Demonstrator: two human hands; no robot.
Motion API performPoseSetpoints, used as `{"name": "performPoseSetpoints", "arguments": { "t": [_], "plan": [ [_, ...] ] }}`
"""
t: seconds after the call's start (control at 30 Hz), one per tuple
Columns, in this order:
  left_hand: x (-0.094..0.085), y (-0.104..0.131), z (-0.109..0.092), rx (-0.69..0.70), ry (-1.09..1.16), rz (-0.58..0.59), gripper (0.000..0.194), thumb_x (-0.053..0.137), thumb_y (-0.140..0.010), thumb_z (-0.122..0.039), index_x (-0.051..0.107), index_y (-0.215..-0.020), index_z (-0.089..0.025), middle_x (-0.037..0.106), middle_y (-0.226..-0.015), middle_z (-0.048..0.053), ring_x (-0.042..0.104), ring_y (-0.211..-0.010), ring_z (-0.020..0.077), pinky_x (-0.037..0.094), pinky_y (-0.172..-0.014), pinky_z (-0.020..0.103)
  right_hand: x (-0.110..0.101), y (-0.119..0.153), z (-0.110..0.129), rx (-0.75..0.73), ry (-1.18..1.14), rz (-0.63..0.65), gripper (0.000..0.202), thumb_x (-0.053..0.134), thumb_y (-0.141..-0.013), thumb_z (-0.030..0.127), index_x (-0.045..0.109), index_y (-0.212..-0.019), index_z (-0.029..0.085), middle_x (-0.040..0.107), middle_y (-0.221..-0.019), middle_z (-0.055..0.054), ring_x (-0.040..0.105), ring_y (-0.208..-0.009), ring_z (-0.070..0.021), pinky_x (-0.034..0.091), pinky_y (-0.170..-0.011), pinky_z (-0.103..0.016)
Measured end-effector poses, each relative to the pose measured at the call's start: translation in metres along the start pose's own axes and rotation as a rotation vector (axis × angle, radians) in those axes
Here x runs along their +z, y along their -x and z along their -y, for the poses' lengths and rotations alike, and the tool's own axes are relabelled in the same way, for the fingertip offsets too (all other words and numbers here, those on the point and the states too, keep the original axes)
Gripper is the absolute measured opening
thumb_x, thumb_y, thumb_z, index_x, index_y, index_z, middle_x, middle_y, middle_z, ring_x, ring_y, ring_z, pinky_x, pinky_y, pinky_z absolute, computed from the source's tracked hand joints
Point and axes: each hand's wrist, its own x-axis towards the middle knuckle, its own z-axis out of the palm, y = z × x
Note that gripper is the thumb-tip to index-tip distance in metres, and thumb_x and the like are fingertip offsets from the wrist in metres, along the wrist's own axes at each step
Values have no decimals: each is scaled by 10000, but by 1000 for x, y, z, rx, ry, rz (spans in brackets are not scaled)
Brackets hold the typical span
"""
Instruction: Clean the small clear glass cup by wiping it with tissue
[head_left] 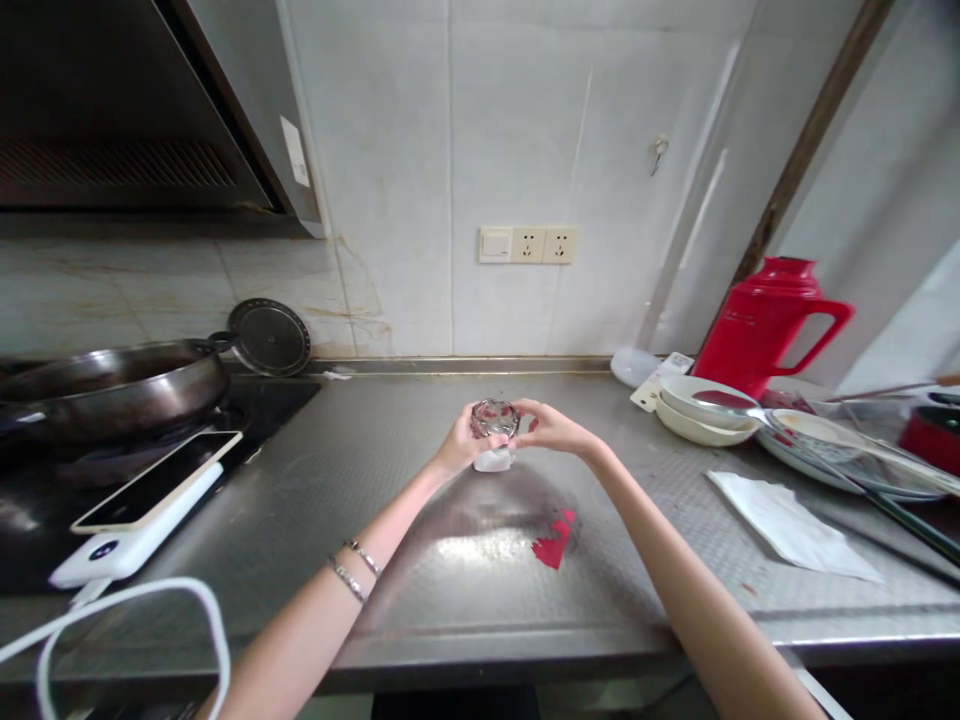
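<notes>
Between my two hands is a small round clear glass-like dish point(495, 418) with a shiny rim, held just above the middle of the steel counter. My left hand point(457, 443) is closed on its left side, thumb at the front edge. On the opposite side, the fingers and thumb of my right hand point(553, 428) pinch the dish. Directly below it shows a small white item point(493, 459), partly hidden, whose kind I cannot make out. Nearer to me, a torn-edged red scrap point(553, 540) lies flat on the counter between my forearms.
On the left, a pan point(127, 390) sits on the black stove near a phone point(161, 482), a white power bank point(139, 530) and a looped white cable point(131, 590). To the right are a red thermos jug point(761, 325), stacked bowls point(705, 425) and a white paper napkin point(795, 528).
</notes>
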Motion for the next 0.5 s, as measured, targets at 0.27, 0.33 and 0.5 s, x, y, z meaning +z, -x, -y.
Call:
{"name": "performPoseSetpoints", "arguments": {
  "t": [0.27, 0.33, 0.5],
  "plan": [
    [0, -8, 9, -33, -135, 126, 750, 884, -436, -352, 563, -1084, -151, 633, -1133, 126, 598, -1047, 259, 417, -962, 398, -10, 14, -5, 39, 136, -69, 576, 786, -590, 470, 650, -1057, 162, 657, -998, -75, 594, -919, -229, 467, -724, -301],
    [4, -13, 13, -13, -270, 141, 792, 883, -427, -373, 574, -1121, -148, 632, -1150, 130, 572, -1099, 289, 388, -1001, 429, -17, 21, -9, 54, 146, -64, 587, 790, -579, 475, 652, -1060, 169, 658, -1006, -75, 590, -936, -237, 463, -736, -307],
    [39, -28, 23, 16, -610, 85, 937, 884, -379, -419, 565, -1205, -115, 569, -1263, 179, 432, -1266, 351, 268, -1101, 475, -48, 50, -24, 145, 179, -69, 682, 789, -557, 516, 628, -1120, 164, 642, -1065, -90, 575, -972, -258, 453, -779, -331]
  ]
}}
